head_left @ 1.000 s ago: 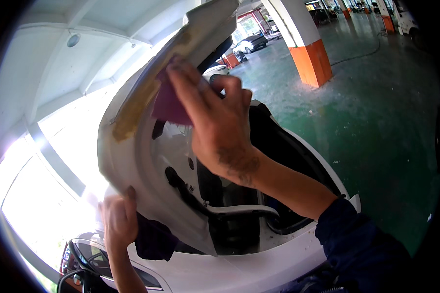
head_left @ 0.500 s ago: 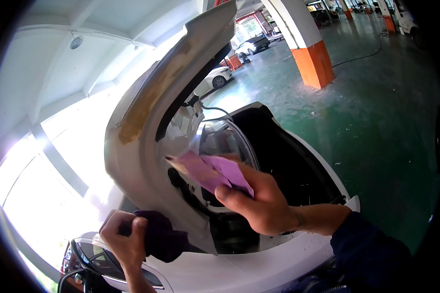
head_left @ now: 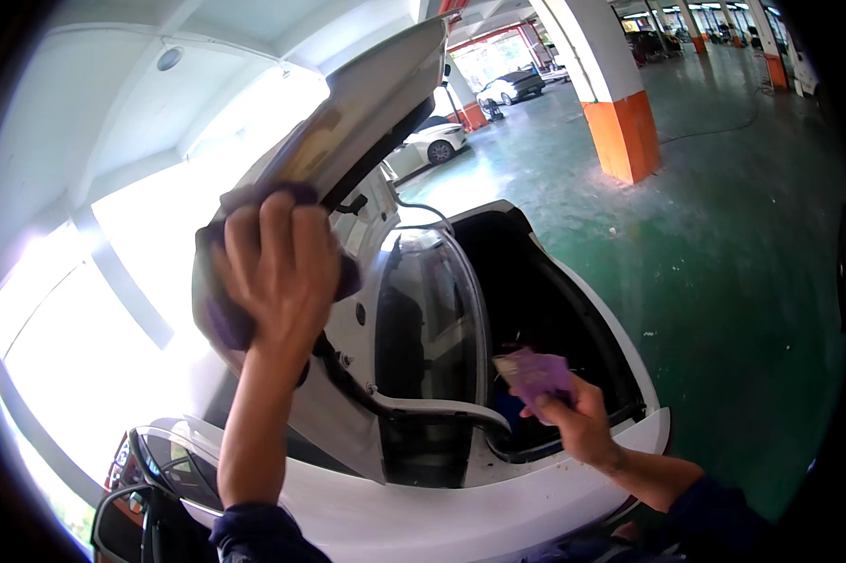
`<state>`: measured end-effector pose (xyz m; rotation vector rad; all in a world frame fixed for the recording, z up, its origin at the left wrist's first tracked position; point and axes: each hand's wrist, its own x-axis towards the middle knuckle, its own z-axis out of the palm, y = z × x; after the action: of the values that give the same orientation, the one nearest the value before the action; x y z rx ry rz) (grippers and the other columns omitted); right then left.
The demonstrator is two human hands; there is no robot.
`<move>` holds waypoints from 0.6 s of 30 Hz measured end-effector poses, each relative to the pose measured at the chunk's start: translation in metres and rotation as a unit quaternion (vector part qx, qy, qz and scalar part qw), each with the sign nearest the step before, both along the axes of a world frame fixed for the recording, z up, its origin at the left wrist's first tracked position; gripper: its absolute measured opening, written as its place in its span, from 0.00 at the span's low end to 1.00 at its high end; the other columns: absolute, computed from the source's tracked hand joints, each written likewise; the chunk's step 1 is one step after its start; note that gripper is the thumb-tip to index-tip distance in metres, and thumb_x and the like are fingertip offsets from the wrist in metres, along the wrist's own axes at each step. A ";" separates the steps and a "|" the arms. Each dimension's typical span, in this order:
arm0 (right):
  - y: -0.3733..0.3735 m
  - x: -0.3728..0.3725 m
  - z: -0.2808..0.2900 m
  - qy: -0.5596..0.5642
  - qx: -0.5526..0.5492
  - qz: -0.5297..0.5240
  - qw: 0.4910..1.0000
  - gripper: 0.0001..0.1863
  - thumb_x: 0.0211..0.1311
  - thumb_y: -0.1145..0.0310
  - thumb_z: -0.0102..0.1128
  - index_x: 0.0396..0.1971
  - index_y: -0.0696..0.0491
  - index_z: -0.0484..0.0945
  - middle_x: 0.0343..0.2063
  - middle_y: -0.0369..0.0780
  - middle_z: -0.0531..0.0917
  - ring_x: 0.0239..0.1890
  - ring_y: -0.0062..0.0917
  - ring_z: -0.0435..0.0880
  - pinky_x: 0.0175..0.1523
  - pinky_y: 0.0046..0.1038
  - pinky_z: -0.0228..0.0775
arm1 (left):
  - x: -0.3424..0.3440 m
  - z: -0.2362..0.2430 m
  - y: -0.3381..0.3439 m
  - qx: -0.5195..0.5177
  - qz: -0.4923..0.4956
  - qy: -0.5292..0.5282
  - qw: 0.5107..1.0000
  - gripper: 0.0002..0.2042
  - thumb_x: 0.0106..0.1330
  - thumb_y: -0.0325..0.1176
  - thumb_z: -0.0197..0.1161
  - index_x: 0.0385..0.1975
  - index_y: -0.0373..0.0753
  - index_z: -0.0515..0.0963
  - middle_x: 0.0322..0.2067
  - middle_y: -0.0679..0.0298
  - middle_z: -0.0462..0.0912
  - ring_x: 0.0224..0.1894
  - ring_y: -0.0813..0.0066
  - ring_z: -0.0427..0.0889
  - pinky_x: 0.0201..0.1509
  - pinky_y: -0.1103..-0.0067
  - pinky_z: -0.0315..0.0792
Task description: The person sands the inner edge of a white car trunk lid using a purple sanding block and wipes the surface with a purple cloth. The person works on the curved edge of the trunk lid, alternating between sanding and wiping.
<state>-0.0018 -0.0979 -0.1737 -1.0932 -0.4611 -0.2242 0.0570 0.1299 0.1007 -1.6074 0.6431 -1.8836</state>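
Note:
My left hand (head_left: pixel 278 258) presses a dark purple cloth (head_left: pixel 228 324) against the raised trunk lid (head_left: pixel 371 89) of a white car. Its fingers are bent over the cloth and cover much of it. Part of a yellowish-brown filler patch (head_left: pixel 315 143) shows on the lid just above the cloth. Lower down on the right, my right hand (head_left: pixel 581 427) pinches a folded piece of purple sandpaper (head_left: pixel 541 375) between thumb and fingers, over the dark trunk opening. Pale dust marks the sandpaper's outer end.
The car's white rear body (head_left: pixel 395 521) lies nearest me, its trunk opening edged by a black seal (head_left: pixel 596 314). An orange and white pillar (head_left: pixel 620 136) stands on the green floor (head_left: pixel 723 253). Another white car (head_left: pixel 432 141) is parked farther back.
My left hand has gone up with the cloth from the lid's lower edge onto its outer face. My right hand has drawn back to the right and down, still holding the sandpaper.

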 end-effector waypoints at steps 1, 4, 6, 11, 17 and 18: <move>-0.011 -0.001 0.000 0.014 0.012 -0.011 1.000 0.17 0.75 0.73 0.55 0.60 0.61 0.78 0.46 0.43 0.87 0.44 0.21 0.85 0.49 0.26 0.79 | 0.008 0.005 -0.018 -0.012 -0.037 0.004 0.999 0.17 0.42 0.26 0.74 0.35 0.43 0.79 0.42 0.59 0.78 0.47 0.56 0.78 0.49 0.61 0.73; -0.030 0.001 0.003 0.036 0.014 -0.048 0.998 0.17 0.76 0.73 0.54 0.59 0.61 0.78 0.48 0.44 0.88 0.46 0.22 0.87 0.49 0.25 0.79 | 0.033 0.030 -0.071 0.065 -0.136 -0.040 0.988 0.15 0.42 0.26 0.73 0.31 0.44 0.78 0.41 0.63 0.78 0.44 0.60 0.78 0.43 0.65 0.74; -0.036 0.002 0.013 0.022 0.014 -0.096 0.995 0.17 0.76 0.73 0.53 0.59 0.61 0.78 0.49 0.44 0.88 0.47 0.22 0.87 0.50 0.24 0.79 | 0.041 0.036 -0.106 0.058 -0.221 0.023 0.973 0.15 0.41 0.26 0.73 0.29 0.45 0.77 0.37 0.65 0.78 0.40 0.61 0.77 0.41 0.66 0.74; -0.048 -0.003 0.042 -0.087 0.164 -0.173 0.967 0.24 0.72 0.76 0.57 0.66 0.61 0.69 0.56 0.44 0.82 0.57 0.28 0.82 0.65 0.32 0.72 | 0.036 -0.022 -0.124 -0.157 -0.330 0.446 0.817 0.15 0.50 0.31 0.75 0.34 0.39 0.75 0.35 0.60 0.78 0.38 0.64 0.78 0.42 0.69 0.74; -0.031 -0.012 0.065 -0.154 0.081 -0.184 0.968 0.32 0.68 0.80 0.59 0.70 0.60 0.60 0.56 0.43 0.77 0.58 0.26 0.77 0.67 0.31 0.67 | -0.008 -0.139 -0.065 -0.258 -0.438 0.713 0.483 0.21 0.71 0.48 0.70 0.45 0.33 0.80 0.38 0.65 0.83 0.43 0.78 0.78 0.54 0.77 0.73; -0.030 -0.012 0.063 -0.168 0.039 -0.165 0.971 0.34 0.67 0.81 0.59 0.71 0.60 0.59 0.57 0.43 0.76 0.58 0.26 0.77 0.67 0.31 0.67 | -0.020 -0.151 -0.062 -0.264 -0.427 0.742 0.444 0.20 0.74 0.46 0.68 0.47 0.32 0.81 0.39 0.64 0.85 0.45 0.78 0.79 0.56 0.77 0.73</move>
<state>-0.0135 -0.1281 -0.1109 -1.0542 -0.5654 -0.7235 0.0371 0.0680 -0.0499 -3.7451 1.9168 -0.2585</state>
